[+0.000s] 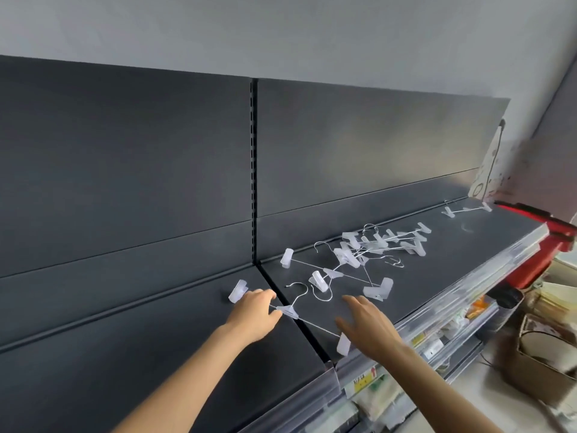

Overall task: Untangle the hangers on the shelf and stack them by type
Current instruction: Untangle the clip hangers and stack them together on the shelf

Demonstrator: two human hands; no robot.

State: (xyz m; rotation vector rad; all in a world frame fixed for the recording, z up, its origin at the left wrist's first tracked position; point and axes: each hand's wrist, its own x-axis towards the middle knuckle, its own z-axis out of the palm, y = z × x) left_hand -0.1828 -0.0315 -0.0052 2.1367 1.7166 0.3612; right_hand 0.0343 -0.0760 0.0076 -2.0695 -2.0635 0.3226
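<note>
On the dark shelf [125, 354], the left hand [253, 311] pinches the wire bar of a clip hanger [288, 311]. The right hand [368, 323] hovers just beside it, fingers spread, holding nothing. The tangled hangers [359, 254] lie further right, with a lone hanger [466, 210] well beyond.

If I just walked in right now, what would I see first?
Probably the messy tangle of clip hangers in the middle of the dark shelf. Nearer the front, the left hand grips a single hanger, and the right hand is spread open beside it. A bright red thing pokes out at the shelf's right end.
</note>
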